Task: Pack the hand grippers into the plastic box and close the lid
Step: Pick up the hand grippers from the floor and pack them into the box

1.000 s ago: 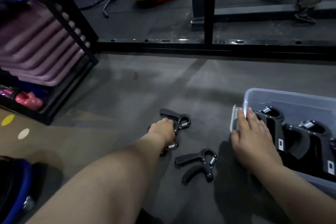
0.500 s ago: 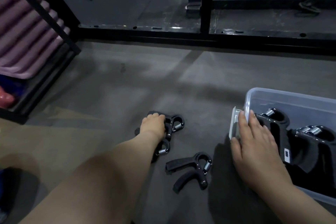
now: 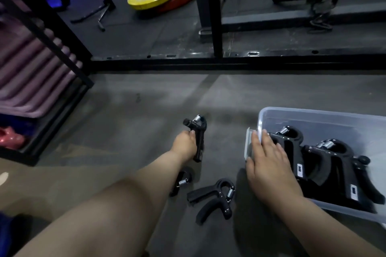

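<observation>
Gripping one hand gripper [image 3: 199,142], now lifted upright

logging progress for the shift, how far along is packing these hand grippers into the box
Done: the left packed gripper and right packed gripper sit in the box. In hand: the left hand grips the held gripper, while the right hand rests on the box's left rim. Left: the open floor gripper and the half-hidden gripper by the left forearm, then the lid, which is not in view.
</observation>
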Demonstrator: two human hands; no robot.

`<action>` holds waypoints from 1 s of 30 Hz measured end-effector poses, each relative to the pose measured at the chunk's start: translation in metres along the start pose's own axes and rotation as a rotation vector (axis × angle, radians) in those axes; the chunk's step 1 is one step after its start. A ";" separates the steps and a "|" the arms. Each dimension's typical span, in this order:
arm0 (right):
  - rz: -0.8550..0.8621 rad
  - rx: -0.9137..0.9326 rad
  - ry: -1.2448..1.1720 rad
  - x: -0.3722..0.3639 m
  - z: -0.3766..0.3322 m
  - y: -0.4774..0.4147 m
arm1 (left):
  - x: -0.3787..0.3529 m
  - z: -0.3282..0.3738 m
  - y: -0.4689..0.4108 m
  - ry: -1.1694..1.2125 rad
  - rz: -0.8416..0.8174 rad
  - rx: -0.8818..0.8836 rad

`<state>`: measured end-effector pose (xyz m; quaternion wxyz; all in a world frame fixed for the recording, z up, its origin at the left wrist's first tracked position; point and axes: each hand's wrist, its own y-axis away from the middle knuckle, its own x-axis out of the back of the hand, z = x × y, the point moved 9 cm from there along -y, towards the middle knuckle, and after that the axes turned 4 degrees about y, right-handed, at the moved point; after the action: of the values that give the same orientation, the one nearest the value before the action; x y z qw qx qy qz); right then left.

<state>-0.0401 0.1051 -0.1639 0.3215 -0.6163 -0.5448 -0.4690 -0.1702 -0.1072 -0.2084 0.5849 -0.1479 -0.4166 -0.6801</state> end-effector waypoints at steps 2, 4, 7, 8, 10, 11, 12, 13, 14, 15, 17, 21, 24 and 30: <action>-0.016 0.003 -0.013 0.000 0.000 0.001 | -0.001 0.008 0.014 0.286 0.002 0.084; -0.043 0.003 -0.041 -0.001 0.001 0.000 | -0.006 0.018 0.033 0.556 -0.028 0.162; -0.103 0.024 -0.124 0.006 0.002 0.002 | -0.007 0.036 0.055 0.674 -0.026 0.161; -0.138 0.020 -0.166 0.006 0.002 0.004 | -0.005 0.043 0.063 0.697 -0.031 0.163; -0.184 -0.003 -0.297 0.010 0.006 0.009 | -0.006 0.057 0.075 0.704 -0.066 0.147; -0.170 -0.019 -0.385 0.013 0.010 0.012 | -0.007 0.064 0.082 0.695 -0.095 0.128; -0.135 -0.037 -0.485 0.020 0.014 0.015 | -0.009 0.073 0.091 0.680 -0.122 0.098; -0.089 -0.065 -0.584 0.027 0.020 0.018 | -0.012 0.083 0.099 0.678 -0.150 0.063; -0.038 -0.089 -0.677 0.035 0.024 0.021 | -0.017 0.092 0.107 0.675 -0.182 0.030; -0.012 -0.123 -0.768 0.039 0.027 0.023 | -0.023 0.101 0.115 0.674 -0.215 0.001; 0.017 -0.177 -0.938 0.046 0.029 0.024 | -0.040 0.118 0.128 0.671 -0.285 -0.044; -0.024 -0.295 -0.981 0.039 0.047 0.020 | -0.078 0.139 0.148 0.638 -0.408 -0.108; 0.000 -0.336 -0.875 0.049 0.070 0.020 | -0.098 0.152 0.157 0.585 -0.411 -0.133; 0.169 -0.594 -0.707 0.076 0.131 0.030 | -0.082 0.160 0.159 -0.056 0.016 -0.415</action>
<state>0.0165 0.2463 -0.1363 -0.0372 -0.8458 -0.4109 -0.3382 -0.0473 0.0712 -0.1042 0.5352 -0.2873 -0.2827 -0.7423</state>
